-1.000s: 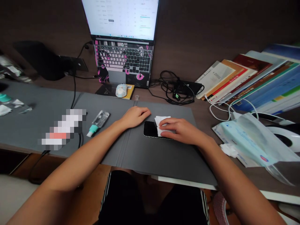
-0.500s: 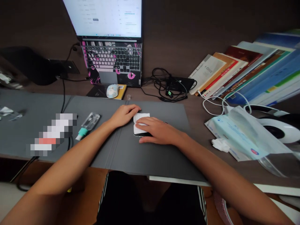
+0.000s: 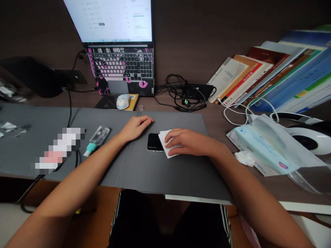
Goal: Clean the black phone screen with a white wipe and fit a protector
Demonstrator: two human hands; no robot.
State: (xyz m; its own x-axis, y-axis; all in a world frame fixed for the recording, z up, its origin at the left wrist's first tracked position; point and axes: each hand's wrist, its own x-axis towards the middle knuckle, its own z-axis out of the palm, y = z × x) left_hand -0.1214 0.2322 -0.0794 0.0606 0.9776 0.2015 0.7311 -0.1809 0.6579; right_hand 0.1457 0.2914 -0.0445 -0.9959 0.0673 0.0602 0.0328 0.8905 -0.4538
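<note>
A smartphone (image 3: pixel 155 142) with a dark screen lies flat on the grey desk mat (image 3: pixel 144 172). Over its right part, my right hand (image 3: pixel 181 142) presses a folded white tissue (image 3: pixel 162 137), fingers spread on top of it. The tissue and hand hide the phone's right end. To the phone's upper left, my left hand (image 3: pixel 136 127) rests on the mat with its fingers stretched out and nothing in it. A clear spray bottle (image 3: pixel 99 135) with a teal neck lies left of my left forearm.
Behind the mat stand a laptop (image 3: pixel 121 69) and a mouse (image 3: pixel 123 101) on a booklet. A black power adapter (image 3: pixel 199 91) sits among cables near leaning books (image 3: pixel 256 75). At the right lie a tissue pack (image 3: pixel 261 148), a crumpled tissue (image 3: pixel 244 158) and white headphones (image 3: pixel 307 139).
My right hand has slid the tissue to the right across the phone, uncovering the left part of its screen. My left hand has stayed about where it was.
</note>
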